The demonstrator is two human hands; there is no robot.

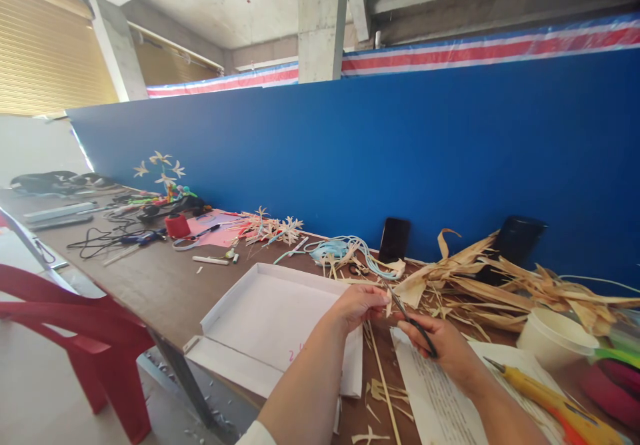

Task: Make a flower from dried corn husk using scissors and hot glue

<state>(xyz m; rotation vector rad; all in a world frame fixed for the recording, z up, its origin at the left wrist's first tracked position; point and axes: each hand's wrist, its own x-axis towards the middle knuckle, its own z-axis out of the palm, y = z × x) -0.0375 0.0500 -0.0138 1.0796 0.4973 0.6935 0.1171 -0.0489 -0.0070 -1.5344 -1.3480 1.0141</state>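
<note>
My left hand (361, 304) pinches a small pale piece of dried husk (389, 304) above the right edge of a shallow white box lid (250, 312). In my right hand (443, 346) is a pair of black-handled scissors (417, 332), its fingers in the handle loops. The blades point up and left and meet the husk piece; whether they are parted I cannot tell. Below both hands lie a printed sheet (425, 392), a thin stick (384, 392) and several husk scraps (395, 392). Long dried husks (465, 278) are heaped just beyond my right hand.
Two dark phones (395, 240) (520, 238) lean on the blue partition (350, 158). A white cup (557, 342) and a yellow glue gun (555, 398) are at right. Husk flowers (287, 230), light blue cord (335, 252) and red tape (177, 226) lie farther left. A red chair (95, 345) stands beside the table.
</note>
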